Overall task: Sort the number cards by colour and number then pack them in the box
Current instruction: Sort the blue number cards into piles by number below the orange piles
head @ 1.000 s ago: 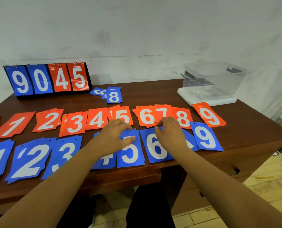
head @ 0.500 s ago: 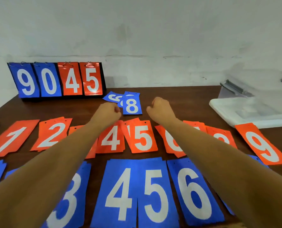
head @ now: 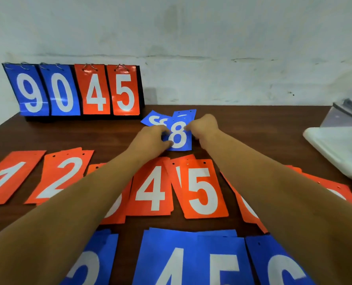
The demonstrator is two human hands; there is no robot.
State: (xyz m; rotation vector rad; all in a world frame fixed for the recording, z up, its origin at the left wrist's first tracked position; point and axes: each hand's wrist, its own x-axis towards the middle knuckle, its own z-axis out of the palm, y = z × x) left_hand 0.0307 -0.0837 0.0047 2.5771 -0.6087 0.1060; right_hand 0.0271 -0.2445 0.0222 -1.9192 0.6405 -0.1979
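Since half a second ago, both hands are closing onto the blue 8 card (head: pixel 179 140), lying far-centre on the table (head: pixel 253 128), long axis near-to-far. The left hand (head: pixel 150 140) is pinching its left edge, the right hand (head: pixel 203 128) its right.

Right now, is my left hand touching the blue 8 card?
Touching. The head view shows the left hand with its fingers curled over the left edge of the blue 8 card, covering part of it, no gap between them.
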